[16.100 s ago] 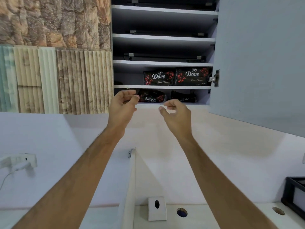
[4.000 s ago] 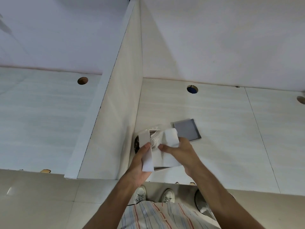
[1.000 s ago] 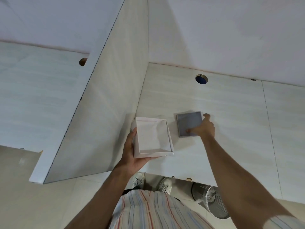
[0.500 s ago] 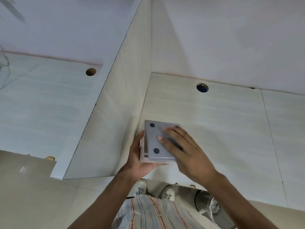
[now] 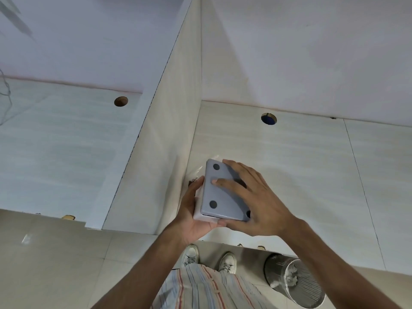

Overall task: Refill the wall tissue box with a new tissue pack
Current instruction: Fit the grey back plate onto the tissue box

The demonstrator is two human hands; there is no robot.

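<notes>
Looks like the closing-up step: left hand (image 5: 194, 216) cups the white tissue box (image 5: 198, 211) against the desk divider (image 5: 153, 166), fingers wrapped around it; right hand (image 5: 252, 198) lies flat, fingers spread, on the grey base plate (image 5: 219, 197). Next I'd press it evenly until it seats.

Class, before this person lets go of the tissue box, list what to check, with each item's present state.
1. Grey cover sits on the white box: ok.
2. Cover flush all round: cannot tell; the right hand hides the far edges.
3. Left hand supports the box from the side and below: ok.
4. Tissue pack inside: cannot tell; the cover hides it.
5. Desk beside the box bare for setting down: ok.
6. Clear wrapper wedged behind the box removed: not ok.
</notes>
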